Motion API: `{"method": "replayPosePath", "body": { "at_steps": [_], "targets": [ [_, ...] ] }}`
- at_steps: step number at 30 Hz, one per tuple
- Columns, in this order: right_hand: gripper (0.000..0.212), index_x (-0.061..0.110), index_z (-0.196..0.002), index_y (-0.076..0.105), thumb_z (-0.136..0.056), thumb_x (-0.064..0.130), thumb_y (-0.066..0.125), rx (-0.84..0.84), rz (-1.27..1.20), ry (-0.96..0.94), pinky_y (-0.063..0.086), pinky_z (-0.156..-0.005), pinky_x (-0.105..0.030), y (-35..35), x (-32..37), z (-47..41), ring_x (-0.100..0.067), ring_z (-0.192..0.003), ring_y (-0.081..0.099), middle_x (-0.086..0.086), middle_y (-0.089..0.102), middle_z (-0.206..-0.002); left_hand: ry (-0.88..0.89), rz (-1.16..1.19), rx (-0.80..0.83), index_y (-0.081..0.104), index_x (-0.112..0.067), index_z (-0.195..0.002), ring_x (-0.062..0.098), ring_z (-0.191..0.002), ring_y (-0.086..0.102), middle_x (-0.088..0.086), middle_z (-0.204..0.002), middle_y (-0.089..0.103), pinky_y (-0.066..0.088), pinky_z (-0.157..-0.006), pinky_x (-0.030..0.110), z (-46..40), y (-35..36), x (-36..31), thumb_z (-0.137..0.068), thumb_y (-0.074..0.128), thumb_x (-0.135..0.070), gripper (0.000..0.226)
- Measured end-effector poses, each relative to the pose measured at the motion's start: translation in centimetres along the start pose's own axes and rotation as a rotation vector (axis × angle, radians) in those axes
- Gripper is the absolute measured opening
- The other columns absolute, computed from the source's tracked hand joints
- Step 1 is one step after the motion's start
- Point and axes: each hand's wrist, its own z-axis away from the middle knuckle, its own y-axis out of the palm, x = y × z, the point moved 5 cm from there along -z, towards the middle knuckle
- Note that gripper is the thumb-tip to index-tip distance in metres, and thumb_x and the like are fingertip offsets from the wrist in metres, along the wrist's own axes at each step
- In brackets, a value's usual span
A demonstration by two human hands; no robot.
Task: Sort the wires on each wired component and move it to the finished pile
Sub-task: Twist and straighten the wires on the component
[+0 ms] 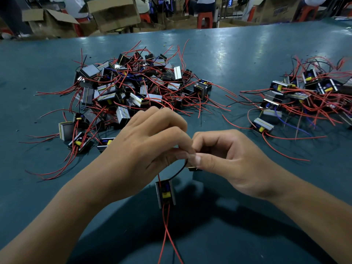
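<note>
From where I stand, the person's 2 hands meet just above the dark teal rubbery table top (pixel 238 60). The left hand (pixel 148 141) has its fingers curled, thumb and forefinger pinching the end of a thin black wire (pixel 179 171). The right hand (pixel 224 159) is curled too, its thumb pressed against the left fingertips at the same spot, so both seem to hold that 1 wire end; what else sits inside the right palm I cannot tell.

The black wire loops down to a small boxy wired component with a grey metal frame, blue winding and a yellow part (pixel 165 193), which hangs or rests just below the hands, near the table edge closest to the person. 2 long red wires (pixel 167 235) trail from its lower end toward the person.

Behind the hands lies a big tangled heap of similar components with red wires (pixel 131 86), and well apart on the right a smaller, looser pile of such components (pixel 304 98), likely the finished ones.

The risk, I think, is in the pinch: the wire is thin and the component dangles from it, so a slack grip could let it slip. A hard tug might strain the wire at its root, and the trailing red leads could snag.
</note>
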Motion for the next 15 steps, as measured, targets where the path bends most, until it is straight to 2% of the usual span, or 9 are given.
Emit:
{"method": "replayPosePath", "body": {
  "at_steps": [3, 5, 7, 10, 11, 14, 15],
  "targets": [
    [0.011, 0.017, -0.078, 0.064, -0.086, 0.010, 0.062, -0.057, 0.058, 0.003, 0.041, -0.067, -0.025, -0.2, -0.2, 0.0, -0.009, -0.071, 0.050, 0.008, 0.059, -0.072, -0.066, 0.003, 0.025, 0.051, -0.030, -0.101, 0.018, -0.099, 0.048, -0.011, -0.115, 0.047, 0.038, -0.084, 0.047, 0.1, 0.7, 0.4, -0.105, 0.040, -0.039, 0.015],
    [0.010, 0.018, -0.077, 0.065, -0.086, 0.014, 0.064, -0.093, 0.111, -0.003, 0.040, -0.066, -0.030, -0.4, -0.2, 0.0, -0.013, -0.070, 0.050, 0.005, 0.059, -0.071, -0.109, 0.043, 0.041, 0.050, -0.028, -0.099, 0.013, -0.104, 0.046, -0.013, -0.119, 0.046, 0.035, -0.090, 0.042, 0.3, 1.3, 0.6, -0.104, 0.040, -0.037, 0.015],
    [0.009, 0.019, -0.077, 0.065, -0.085, 0.015, 0.065, -0.120, 0.174, -0.021, 0.042, -0.065, -0.028, -0.5, -0.1, 0.0, -0.011, -0.068, 0.052, 0.006, 0.059, -0.070, -0.156, 0.090, 0.050, 0.051, -0.026, -0.096, 0.009, -0.111, 0.045, -0.016, -0.122, 0.044, 0.031, -0.095, 0.033, 0.4, 1.6, 0.9, -0.103, 0.040, -0.034, 0.016],
    [0.008, 0.018, -0.078, 0.065, -0.086, 0.016, 0.066, -0.149, 0.274, -0.047, 0.042, -0.063, -0.023, -0.5, 0.0, 0.1, -0.005, -0.066, 0.052, 0.009, 0.058, -0.070, -0.254, 0.215, 0.082, 0.051, -0.029, -0.093, 0.013, -0.122, 0.044, -0.020, -0.125, 0.043, 0.026, -0.101, 0.026, 0.7, 2.1, 1.1, -0.101, 0.039, -0.035, 0.016],
    [0.007, 0.018, -0.079, 0.065, -0.086, 0.016, 0.067, -0.159, 0.320, -0.063, 0.041, -0.063, -0.020, -0.6, 0.2, 0.1, -0.004, -0.065, 0.051, 0.010, 0.057, -0.071, -0.300, 0.281, 0.097, 0.052, -0.031, -0.091, 0.014, -0.124, 0.044, -0.021, -0.124, 0.044, 0.026, -0.103, 0.028, 0.8, 2.3, 1.2, -0.100, 0.039, -0.037, 0.017],
    [0.008, 0.018, -0.078, 0.066, -0.086, 0.016, 0.068, -0.187, 0.426, -0.107, 0.040, -0.064, -0.019, -0.5, 0.5, 0.2, -0.005, -0.065, 0.050, 0.010, 0.056, -0.073, -0.477, 0.601, 0.123, 0.057, -0.024, -0.084, 0.013, -0.121, 0.049, -0.017, -0.118, 0.050, 0.035, -0.107, 0.046, 1.1, 2.9, 1.3, -0.094, 0.044, -0.043, 0.025],
    [0.008, 0.018, -0.078, 0.066, -0.085, 0.016, 0.068, -0.196, 0.418, -0.108, 0.040, -0.063, -0.020, -0.5, 0.5, 0.2, -0.005, -0.065, 0.050, 0.009, 0.056, -0.073, -0.516, 0.694, 0.114, 0.059, -0.020, -0.082, 0.012, -0.118, 0.052, -0.014, -0.116, 0.053, 0.038, -0.106, 0.046, 1.1, 2.9, 1.2, -0.091, 0.047, -0.043, 0.027]
  ]
}}
